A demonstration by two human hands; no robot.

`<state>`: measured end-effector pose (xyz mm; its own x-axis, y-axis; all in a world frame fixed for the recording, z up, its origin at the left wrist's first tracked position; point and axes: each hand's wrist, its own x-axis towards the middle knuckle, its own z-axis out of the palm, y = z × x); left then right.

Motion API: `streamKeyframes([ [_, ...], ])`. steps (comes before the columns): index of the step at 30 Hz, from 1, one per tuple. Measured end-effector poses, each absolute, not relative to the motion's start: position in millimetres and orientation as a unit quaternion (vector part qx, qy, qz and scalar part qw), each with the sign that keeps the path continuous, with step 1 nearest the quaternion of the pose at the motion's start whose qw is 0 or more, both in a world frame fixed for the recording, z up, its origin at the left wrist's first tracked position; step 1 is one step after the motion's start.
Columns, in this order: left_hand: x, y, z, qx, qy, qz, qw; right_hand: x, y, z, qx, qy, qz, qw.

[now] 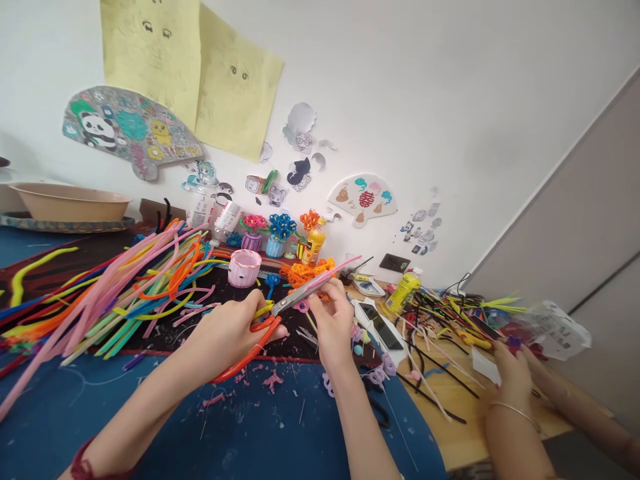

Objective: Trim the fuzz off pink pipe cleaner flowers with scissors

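My left hand (234, 327) is closed around the orange handles of a pair of scissors (299, 293), whose blades point up and to the right. My right hand (334, 319) pinches a thin pink pipe cleaner (346, 264) that lies along the blades and sticks out past their tips. Just behind my hands stand a pink pipe-cleaner cup (245, 269) and a small blue pipe-cleaner flower (271, 283). Pink fluff scraps (273, 379) are scattered on the blue mat (240, 440) below.
A big heap of coloured pipe cleaners (150, 280) spreads leftward. Flower pots (275, 245) and an orange drink bottle (314, 243) line the wall. Rightward are a phone (382, 325), a yellow bottle (404, 292) and a co-worker's hands (513, 373) holding something purple.
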<state>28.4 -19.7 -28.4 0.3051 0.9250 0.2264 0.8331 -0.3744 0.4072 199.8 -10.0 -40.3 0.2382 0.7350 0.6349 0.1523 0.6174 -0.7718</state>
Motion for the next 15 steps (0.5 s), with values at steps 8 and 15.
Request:
streamKeyframes([
  [8, 32.7, -22.2, -27.5, 0.803, 0.544, 0.2, 0.14, 197.8, -7.5, -43.1, -0.362, -0.567, 0.236, 0.701],
  [15, 30.4, -23.3, -32.4, 0.811, 0.521, 0.208, 0.165, 196.4, -9.2, -43.3, -0.369, -0.568, 0.236, 0.696],
])
